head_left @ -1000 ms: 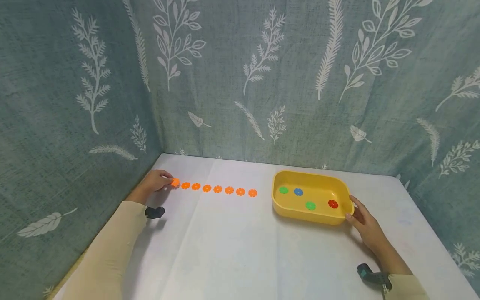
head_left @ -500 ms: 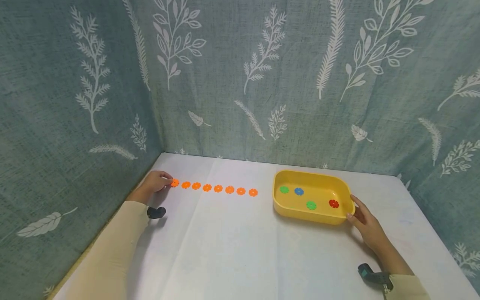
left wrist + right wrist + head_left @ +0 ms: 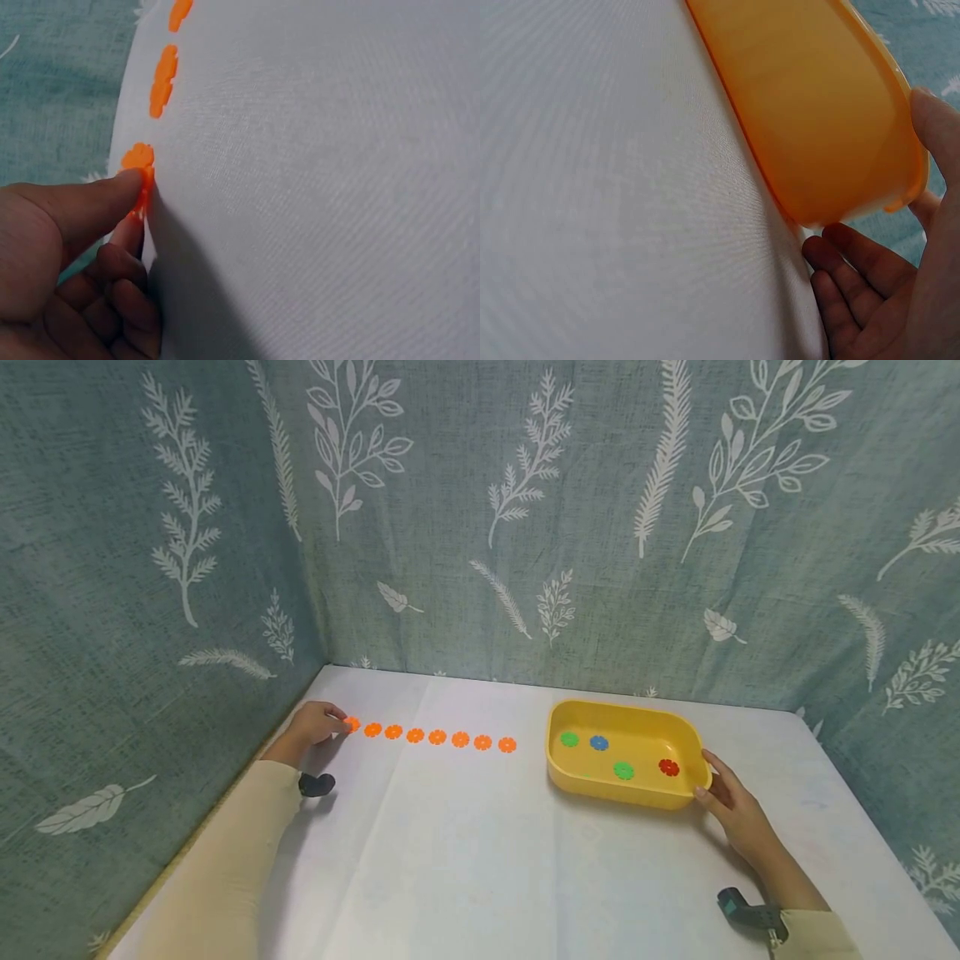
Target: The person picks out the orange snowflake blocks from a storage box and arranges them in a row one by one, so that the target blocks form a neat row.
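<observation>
At the left end of a straight row, my left hand (image 3: 318, 723) has thumb and fingertips on an orange flower-shaped disc (image 3: 138, 157). The left wrist view shows the thumb (image 3: 112, 196) over its near part and the index finger behind it, pinching it close to the white cloth. Several matching orange discs (image 3: 437, 737) run off to the right. My right hand (image 3: 738, 814) holds the right end of a yellow tub (image 3: 622, 792), thumb at the rim and the other fingers around the end wall. In the right wrist view, lower fingers (image 3: 862, 274) curl beside the tub's base.
Inside the tub lie two green discs (image 3: 623, 771), a blue disc (image 3: 598, 743) and a red disc (image 3: 669, 767). White cloth (image 3: 450, 852) covers the table. Patterned green fabric (image 3: 450, 527) rises along the back and sides, close to the left forearm.
My left fingertips have shifted slightly right and cover a little more of the end disc. The right hand, the tub and the other discs stay in place.
</observation>
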`<action>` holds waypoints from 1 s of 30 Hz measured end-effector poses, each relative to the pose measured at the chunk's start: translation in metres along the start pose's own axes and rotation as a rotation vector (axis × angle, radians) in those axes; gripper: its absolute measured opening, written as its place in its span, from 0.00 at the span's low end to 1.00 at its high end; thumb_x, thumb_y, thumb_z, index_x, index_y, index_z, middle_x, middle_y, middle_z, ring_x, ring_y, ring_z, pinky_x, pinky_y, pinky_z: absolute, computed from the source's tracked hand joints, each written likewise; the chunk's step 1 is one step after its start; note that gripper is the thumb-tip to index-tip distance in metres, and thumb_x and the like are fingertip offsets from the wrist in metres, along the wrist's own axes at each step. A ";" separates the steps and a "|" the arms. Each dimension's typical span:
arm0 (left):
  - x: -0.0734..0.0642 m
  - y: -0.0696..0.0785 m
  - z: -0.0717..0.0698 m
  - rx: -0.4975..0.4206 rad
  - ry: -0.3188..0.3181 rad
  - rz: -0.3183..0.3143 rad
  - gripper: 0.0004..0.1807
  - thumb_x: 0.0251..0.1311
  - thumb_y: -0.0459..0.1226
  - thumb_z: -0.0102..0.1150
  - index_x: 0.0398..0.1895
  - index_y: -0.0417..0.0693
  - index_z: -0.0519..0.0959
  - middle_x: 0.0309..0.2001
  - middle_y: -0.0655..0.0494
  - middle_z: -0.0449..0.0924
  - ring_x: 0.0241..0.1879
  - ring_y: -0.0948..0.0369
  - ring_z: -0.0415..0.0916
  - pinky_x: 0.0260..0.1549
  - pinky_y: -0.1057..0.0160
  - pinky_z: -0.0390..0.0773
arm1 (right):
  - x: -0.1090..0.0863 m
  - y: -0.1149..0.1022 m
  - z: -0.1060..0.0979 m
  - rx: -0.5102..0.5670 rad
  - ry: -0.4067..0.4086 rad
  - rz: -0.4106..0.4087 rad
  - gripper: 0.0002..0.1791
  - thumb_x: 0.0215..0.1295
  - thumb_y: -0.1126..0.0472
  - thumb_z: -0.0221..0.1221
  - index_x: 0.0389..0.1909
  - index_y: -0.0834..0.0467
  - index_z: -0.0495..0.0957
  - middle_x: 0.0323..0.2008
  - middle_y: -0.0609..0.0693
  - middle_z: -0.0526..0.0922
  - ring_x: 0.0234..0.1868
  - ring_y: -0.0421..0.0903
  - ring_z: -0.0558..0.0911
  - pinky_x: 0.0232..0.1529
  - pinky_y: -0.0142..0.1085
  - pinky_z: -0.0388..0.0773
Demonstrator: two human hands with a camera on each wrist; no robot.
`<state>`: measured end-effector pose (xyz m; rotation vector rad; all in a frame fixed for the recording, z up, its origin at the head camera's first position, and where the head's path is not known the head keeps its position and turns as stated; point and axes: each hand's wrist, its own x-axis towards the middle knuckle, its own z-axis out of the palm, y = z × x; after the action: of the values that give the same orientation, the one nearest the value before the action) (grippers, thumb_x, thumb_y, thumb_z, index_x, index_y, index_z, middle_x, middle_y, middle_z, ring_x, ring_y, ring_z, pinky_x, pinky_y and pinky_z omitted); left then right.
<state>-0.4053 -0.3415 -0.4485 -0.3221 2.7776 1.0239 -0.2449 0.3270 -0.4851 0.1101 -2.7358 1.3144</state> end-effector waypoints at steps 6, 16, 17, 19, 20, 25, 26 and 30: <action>0.001 0.000 0.006 0.016 0.034 0.000 0.17 0.59 0.36 0.65 0.48 0.35 0.78 0.42 0.42 0.75 0.39 0.48 0.72 0.36 0.56 0.73 | 0.000 0.001 -0.001 0.002 -0.004 -0.002 0.41 0.73 0.47 0.52 0.78 0.54 0.41 0.68 0.73 0.56 0.65 0.72 0.62 0.54 0.58 0.65; 0.000 -0.001 0.012 0.029 0.072 -0.002 0.14 0.60 0.38 0.63 0.44 0.37 0.77 0.39 0.42 0.75 0.37 0.48 0.72 0.33 0.58 0.73 | 0.000 0.000 0.000 0.012 -0.006 0.009 0.42 0.73 0.47 0.52 0.78 0.53 0.41 0.69 0.73 0.55 0.65 0.73 0.61 0.55 0.59 0.65; -0.002 0.000 0.013 0.035 0.074 0.003 0.14 0.60 0.38 0.63 0.44 0.37 0.77 0.39 0.42 0.75 0.37 0.49 0.72 0.32 0.59 0.73 | 0.000 0.000 0.000 0.012 -0.005 0.009 0.42 0.73 0.47 0.52 0.78 0.54 0.41 0.69 0.72 0.54 0.65 0.73 0.61 0.54 0.59 0.65; -0.003 0.001 0.014 0.046 0.074 0.009 0.14 0.61 0.38 0.62 0.43 0.36 0.77 0.38 0.42 0.75 0.36 0.49 0.73 0.32 0.59 0.73 | 0.000 0.000 0.000 0.014 -0.005 0.008 0.42 0.73 0.47 0.52 0.78 0.54 0.41 0.70 0.72 0.54 0.65 0.73 0.61 0.54 0.59 0.65; -0.004 0.002 0.014 0.052 0.074 0.010 0.14 0.61 0.38 0.62 0.43 0.36 0.77 0.38 0.42 0.76 0.36 0.49 0.73 0.32 0.58 0.73 | -0.001 0.000 0.000 0.014 -0.006 0.008 0.41 0.73 0.47 0.52 0.78 0.54 0.41 0.70 0.72 0.54 0.65 0.73 0.61 0.54 0.59 0.65; -0.006 0.003 0.014 0.072 0.071 0.026 0.13 0.61 0.38 0.61 0.41 0.36 0.76 0.36 0.43 0.76 0.35 0.49 0.73 0.34 0.56 0.74 | -0.001 0.000 -0.001 0.013 -0.004 0.008 0.41 0.73 0.47 0.52 0.78 0.54 0.42 0.69 0.73 0.55 0.65 0.73 0.61 0.54 0.59 0.65; -0.007 0.002 0.014 0.081 0.074 0.036 0.13 0.61 0.38 0.61 0.41 0.36 0.76 0.36 0.43 0.76 0.34 0.50 0.73 0.34 0.56 0.74 | -0.001 0.000 -0.001 0.014 -0.004 0.008 0.41 0.73 0.47 0.52 0.78 0.54 0.42 0.69 0.73 0.55 0.65 0.73 0.61 0.54 0.59 0.65; -0.006 0.001 0.013 0.090 0.078 0.049 0.12 0.60 0.38 0.61 0.39 0.36 0.76 0.34 0.43 0.76 0.33 0.50 0.72 0.33 0.56 0.74 | -0.001 0.000 0.000 0.019 -0.005 0.002 0.42 0.73 0.48 0.52 0.78 0.54 0.41 0.69 0.73 0.56 0.65 0.73 0.62 0.54 0.59 0.65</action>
<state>-0.3990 -0.3312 -0.4564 -0.2892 2.9038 0.9120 -0.2444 0.3273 -0.4848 0.1131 -2.7286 1.3428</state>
